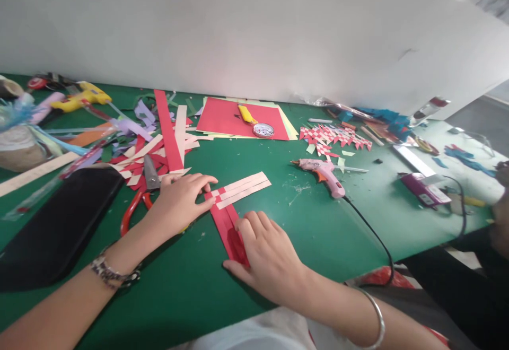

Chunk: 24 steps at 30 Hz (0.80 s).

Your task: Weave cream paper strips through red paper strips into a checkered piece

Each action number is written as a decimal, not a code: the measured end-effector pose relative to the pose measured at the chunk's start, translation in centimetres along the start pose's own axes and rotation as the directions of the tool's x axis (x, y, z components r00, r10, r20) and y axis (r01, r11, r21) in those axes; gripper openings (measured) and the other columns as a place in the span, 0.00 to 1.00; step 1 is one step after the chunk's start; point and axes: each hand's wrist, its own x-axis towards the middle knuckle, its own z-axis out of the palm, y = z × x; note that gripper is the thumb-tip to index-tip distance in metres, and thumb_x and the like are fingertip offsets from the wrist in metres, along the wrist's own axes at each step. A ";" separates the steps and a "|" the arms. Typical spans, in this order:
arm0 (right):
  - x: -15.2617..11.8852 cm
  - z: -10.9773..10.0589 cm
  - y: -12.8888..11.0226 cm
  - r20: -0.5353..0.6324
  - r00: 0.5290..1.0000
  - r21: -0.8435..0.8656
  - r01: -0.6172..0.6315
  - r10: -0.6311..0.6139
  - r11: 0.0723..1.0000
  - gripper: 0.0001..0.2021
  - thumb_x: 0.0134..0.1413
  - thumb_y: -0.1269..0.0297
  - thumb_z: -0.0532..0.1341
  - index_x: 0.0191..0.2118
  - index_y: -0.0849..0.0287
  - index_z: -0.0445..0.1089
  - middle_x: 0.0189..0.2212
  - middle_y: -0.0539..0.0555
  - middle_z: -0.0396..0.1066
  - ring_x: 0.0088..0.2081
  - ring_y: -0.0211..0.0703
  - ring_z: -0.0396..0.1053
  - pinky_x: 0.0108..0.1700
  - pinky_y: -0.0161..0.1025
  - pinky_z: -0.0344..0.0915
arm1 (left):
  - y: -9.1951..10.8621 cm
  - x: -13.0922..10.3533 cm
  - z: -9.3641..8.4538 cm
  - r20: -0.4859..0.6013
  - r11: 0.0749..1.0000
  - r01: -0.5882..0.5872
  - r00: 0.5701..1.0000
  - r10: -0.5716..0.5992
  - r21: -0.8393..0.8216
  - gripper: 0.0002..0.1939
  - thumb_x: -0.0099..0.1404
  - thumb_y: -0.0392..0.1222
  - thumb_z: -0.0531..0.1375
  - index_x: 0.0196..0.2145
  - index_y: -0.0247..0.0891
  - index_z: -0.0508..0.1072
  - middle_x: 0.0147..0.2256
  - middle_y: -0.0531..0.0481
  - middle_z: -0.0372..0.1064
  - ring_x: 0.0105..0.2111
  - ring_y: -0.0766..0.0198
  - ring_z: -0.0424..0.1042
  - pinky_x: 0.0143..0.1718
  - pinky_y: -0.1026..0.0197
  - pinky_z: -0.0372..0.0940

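Red paper strips (226, 227) and cream paper strips (246, 188) cross in a small checkered weave (218, 195) on the green table. My left hand (181, 199) rests at the weave's left corner, thumb and fingertips pressing on it. Curled over the lower red strips, my right hand (268, 249) has its fingers closed on them, the thumb at their near end. Orange-handled scissors (150, 175) lie partly under my left wrist, their blades pointing away.
Paper scraps (159, 154) and a black pouch (59, 228) lie left. Behind are red sheets (222, 116) with a yellow cutter (246, 113). A corded pink glue gun (324, 172) and checkered pieces (330, 137) lie right. A person's dark sleeve (449, 286) shows at far right.
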 end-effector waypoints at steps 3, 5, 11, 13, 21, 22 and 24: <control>0.3 -0.3 0.7 0.035 0.999 0.020 -0.012 0.011 1.000 0.17 0.51 0.58 0.64 0.44 0.61 0.65 0.39 0.56 0.68 0.39 0.50 0.65 0.38 0.46 0.67 | 0.2 -0.2 0.0 0.016 0.999 0.040 0.999 -0.040 -0.023 0.14 0.60 0.48 0.55 0.43 0.44 0.69 0.32 0.52 0.73 0.36 0.56 0.71 0.47 0.47 0.52; 0.3 -0.7 1.5 0.067 0.998 0.025 -0.011 0.009 1.000 0.16 0.52 0.63 0.63 0.47 0.61 0.65 0.40 0.56 0.68 0.40 0.49 0.65 0.39 0.45 0.67 | 0.4 -0.4 -0.1 0.031 0.997 0.071 0.997 -0.070 -0.028 0.15 0.59 0.49 0.56 0.44 0.44 0.68 0.30 0.54 0.73 0.32 0.57 0.71 0.45 0.48 0.53; 0.1 -1.2 4.3 0.032 0.999 -0.059 0.008 -0.006 0.998 0.09 0.57 0.70 0.57 0.44 0.58 0.69 0.41 0.57 0.68 0.41 0.49 0.63 0.40 0.44 0.64 | 1.4 -1.8 -0.3 0.015 0.997 0.075 0.997 -0.074 -0.007 0.16 0.61 0.49 0.55 0.46 0.44 0.64 0.28 0.55 0.74 0.29 0.59 0.72 0.42 0.50 0.53; 0.1 -1.1 4.8 -0.028 0.999 -0.084 0.033 -0.036 0.996 0.09 0.57 0.72 0.57 0.43 0.59 0.69 0.44 0.59 0.68 0.44 0.50 0.63 0.43 0.45 0.62 | 2.0 -2.3 -0.2 0.031 0.998 0.060 0.998 -0.060 0.005 0.14 0.61 0.47 0.55 0.45 0.44 0.64 0.26 0.57 0.74 0.27 0.60 0.71 0.43 0.50 0.52; 0.6 -1.0 5.0 -0.029 0.998 0.030 0.061 -0.060 0.998 0.06 0.57 0.67 0.60 0.40 0.60 0.69 0.44 0.56 0.70 0.45 0.48 0.65 0.54 0.54 0.47 | 4.9 -3.9 -0.2 0.102 0.993 0.038 0.993 -0.050 0.110 0.09 0.60 0.41 0.53 0.40 0.41 0.64 0.19 0.59 0.70 0.21 0.60 0.68 0.35 0.55 0.53; 0.7 -1.0 5.1 -0.016 0.999 0.023 0.050 -0.049 0.999 0.04 0.58 0.69 0.59 0.39 0.60 0.69 0.44 0.56 0.70 0.45 0.48 0.65 0.53 0.54 0.47 | 5.2 -4.0 -0.3 0.104 0.990 0.028 0.994 -0.043 0.135 0.08 0.60 0.40 0.53 0.39 0.41 0.64 0.19 0.59 0.70 0.20 0.60 0.68 0.34 0.55 0.52; 1.1 -1.3 5.3 0.015 0.998 0.025 0.060 -0.060 0.998 0.03 0.58 0.70 0.58 0.35 0.60 0.68 0.43 0.56 0.69 0.44 0.47 0.65 0.52 0.53 0.46 | 5.5 -4.1 -0.5 0.102 0.983 0.004 0.995 -0.023 0.186 0.07 0.60 0.40 0.53 0.37 0.41 0.64 0.19 0.58 0.70 0.21 0.60 0.68 0.33 0.56 0.52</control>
